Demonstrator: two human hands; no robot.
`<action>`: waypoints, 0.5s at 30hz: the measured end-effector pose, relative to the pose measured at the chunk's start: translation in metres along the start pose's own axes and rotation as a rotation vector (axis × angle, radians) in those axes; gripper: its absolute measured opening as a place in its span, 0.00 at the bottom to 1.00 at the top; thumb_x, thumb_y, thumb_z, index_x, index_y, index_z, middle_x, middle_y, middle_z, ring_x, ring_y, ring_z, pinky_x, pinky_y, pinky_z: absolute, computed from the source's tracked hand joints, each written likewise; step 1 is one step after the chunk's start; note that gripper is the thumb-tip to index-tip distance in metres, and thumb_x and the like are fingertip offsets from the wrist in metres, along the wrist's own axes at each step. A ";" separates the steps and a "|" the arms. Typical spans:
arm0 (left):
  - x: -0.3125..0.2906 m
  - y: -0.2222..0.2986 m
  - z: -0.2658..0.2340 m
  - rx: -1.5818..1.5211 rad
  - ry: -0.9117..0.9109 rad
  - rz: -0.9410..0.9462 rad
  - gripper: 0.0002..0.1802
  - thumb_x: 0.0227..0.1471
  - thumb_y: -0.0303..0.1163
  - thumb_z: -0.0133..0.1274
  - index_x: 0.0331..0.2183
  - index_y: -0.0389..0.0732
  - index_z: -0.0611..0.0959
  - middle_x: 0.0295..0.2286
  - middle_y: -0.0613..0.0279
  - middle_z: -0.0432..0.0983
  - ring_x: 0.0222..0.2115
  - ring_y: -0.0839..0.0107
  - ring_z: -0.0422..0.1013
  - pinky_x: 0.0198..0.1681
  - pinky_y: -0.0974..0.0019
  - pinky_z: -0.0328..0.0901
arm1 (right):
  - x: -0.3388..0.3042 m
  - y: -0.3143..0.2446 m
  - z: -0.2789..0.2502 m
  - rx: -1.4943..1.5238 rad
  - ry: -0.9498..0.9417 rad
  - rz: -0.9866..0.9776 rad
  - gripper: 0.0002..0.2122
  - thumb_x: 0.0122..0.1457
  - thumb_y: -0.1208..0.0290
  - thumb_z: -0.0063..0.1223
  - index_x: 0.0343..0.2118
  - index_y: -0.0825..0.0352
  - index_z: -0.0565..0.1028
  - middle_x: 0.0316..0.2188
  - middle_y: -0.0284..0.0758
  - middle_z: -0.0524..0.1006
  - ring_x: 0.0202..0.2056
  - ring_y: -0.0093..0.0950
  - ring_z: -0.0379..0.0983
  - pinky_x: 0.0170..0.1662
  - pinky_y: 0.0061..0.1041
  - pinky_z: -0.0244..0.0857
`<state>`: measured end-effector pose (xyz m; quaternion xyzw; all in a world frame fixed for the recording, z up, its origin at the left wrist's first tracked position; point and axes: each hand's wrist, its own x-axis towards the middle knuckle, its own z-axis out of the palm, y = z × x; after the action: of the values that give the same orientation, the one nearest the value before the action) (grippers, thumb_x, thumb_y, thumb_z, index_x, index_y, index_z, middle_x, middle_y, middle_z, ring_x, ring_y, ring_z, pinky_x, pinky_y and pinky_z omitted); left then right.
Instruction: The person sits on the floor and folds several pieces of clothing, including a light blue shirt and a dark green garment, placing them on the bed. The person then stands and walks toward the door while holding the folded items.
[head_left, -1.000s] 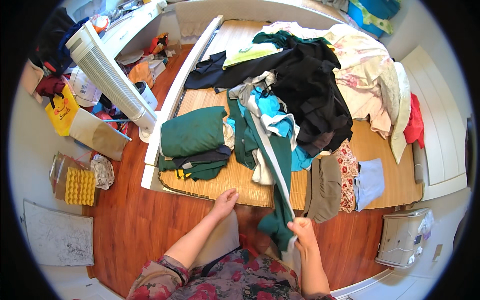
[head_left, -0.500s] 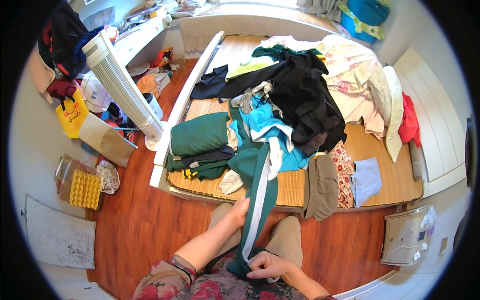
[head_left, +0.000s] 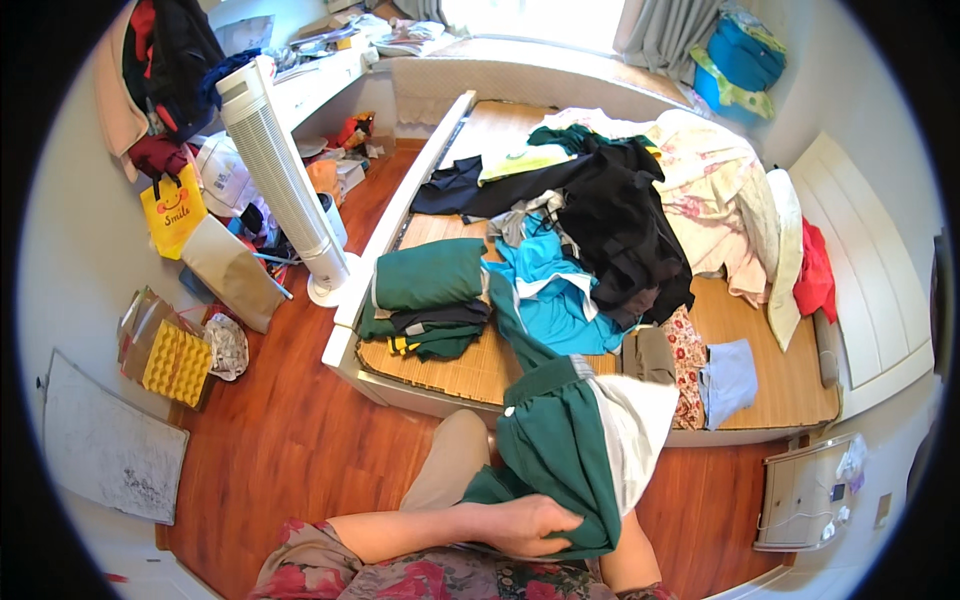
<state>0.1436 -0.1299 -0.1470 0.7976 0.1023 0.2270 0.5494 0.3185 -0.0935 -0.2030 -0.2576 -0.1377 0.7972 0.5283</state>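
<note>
A green garment with a white panel and a grey ribbed band hangs in front of me, over my lap and the bed's near edge. My left hand is closed on its lower part. My right forearm goes up behind the cloth, which hides that hand. A green length of cloth runs from the garment back to the pile, beside a blue-and-white garment. On the near left of the bed lies a stack of folded green clothes. Folded brown, floral and light-blue pieces lie at the right.
Black clothes and a pale floral quilt cover the far part of the bed. A white tower fan stands on the floor at its left. A yellow bag hangs by the left wall; a small cabinet stands at right.
The green garment has been lifted and swung right, now showing its white panel and grey band. My left hand moved down toward my lap; my right hand went behind the cloth. The view has shifted.
</note>
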 end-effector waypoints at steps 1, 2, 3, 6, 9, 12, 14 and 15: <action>-0.001 0.002 0.006 -0.016 -0.067 -0.054 0.12 0.51 0.30 0.54 0.34 0.32 0.74 0.27 0.43 0.72 0.29 0.44 0.70 0.32 0.54 0.64 | 0.000 -0.003 0.007 -0.037 -0.017 -0.013 0.32 0.60 0.49 0.47 0.59 0.68 0.61 0.51 0.41 0.73 0.54 0.35 0.66 0.58 0.36 0.61; -0.006 0.001 0.007 -0.012 -0.048 -0.091 0.14 0.51 0.31 0.54 0.37 0.31 0.74 0.29 0.42 0.72 0.31 0.44 0.70 0.33 0.55 0.65 | 0.003 -0.004 0.014 -0.081 -0.024 -0.030 0.31 0.60 0.50 0.48 0.59 0.68 0.61 0.51 0.40 0.73 0.54 0.35 0.66 0.58 0.35 0.61; -0.012 -0.005 0.006 -0.010 -0.035 -0.124 0.17 0.51 0.32 0.55 0.39 0.31 0.74 0.31 0.41 0.73 0.32 0.45 0.70 0.34 0.55 0.65 | 0.005 -0.008 0.020 -0.139 -0.034 -0.059 0.31 0.60 0.51 0.49 0.59 0.68 0.62 0.51 0.40 0.73 0.54 0.35 0.66 0.57 0.35 0.61; -0.038 -0.019 -0.004 0.032 0.077 -0.166 0.27 0.55 0.35 0.54 0.52 0.31 0.70 0.46 0.45 0.72 0.46 0.55 0.70 0.47 0.62 0.65 | 0.006 -0.024 0.045 -0.322 -0.070 -0.131 0.29 0.59 0.54 0.51 0.58 0.68 0.63 0.51 0.40 0.73 0.54 0.34 0.67 0.57 0.34 0.61; -0.069 -0.032 -0.014 -0.653 0.231 -0.481 0.31 0.60 0.44 0.49 0.58 0.37 0.65 0.53 0.57 0.67 0.54 0.65 0.64 0.56 0.60 0.60 | -0.006 -0.034 0.072 -0.604 -0.164 -0.160 0.27 0.58 0.56 0.53 0.56 0.69 0.65 0.51 0.39 0.73 0.53 0.33 0.67 0.57 0.32 0.61; -0.079 -0.034 -0.008 -1.313 0.620 -0.195 0.32 0.60 0.50 0.46 0.58 0.40 0.66 0.53 0.56 0.66 0.54 0.66 0.64 0.54 0.64 0.61 | -0.033 -0.030 0.095 -0.947 -0.327 -0.146 0.26 0.58 0.59 0.55 0.55 0.69 0.66 0.51 0.39 0.73 0.53 0.31 0.67 0.56 0.31 0.60; -0.072 -0.038 -0.011 -1.222 0.791 -0.122 0.28 0.60 0.49 0.45 0.54 0.39 0.69 0.49 0.57 0.70 0.49 0.66 0.68 0.52 0.65 0.64 | -0.040 -0.022 0.101 -1.132 -0.391 -0.143 0.25 0.57 0.61 0.57 0.55 0.70 0.67 0.51 0.38 0.73 0.53 0.31 0.67 0.56 0.30 0.60; -0.073 -0.070 -0.014 -1.114 0.857 -0.133 0.25 0.61 0.46 0.44 0.52 0.38 0.71 0.47 0.58 0.71 0.46 0.66 0.70 0.50 0.65 0.66 | -0.039 -0.019 0.102 -1.185 -0.402 -0.141 0.25 0.57 0.62 0.57 0.54 0.70 0.68 0.51 0.38 0.73 0.53 0.30 0.67 0.56 0.30 0.60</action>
<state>0.0793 -0.1223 -0.2260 0.2303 0.2268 0.5055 0.8000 0.2884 -0.1160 -0.0988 -0.3419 -0.6695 0.5817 0.3108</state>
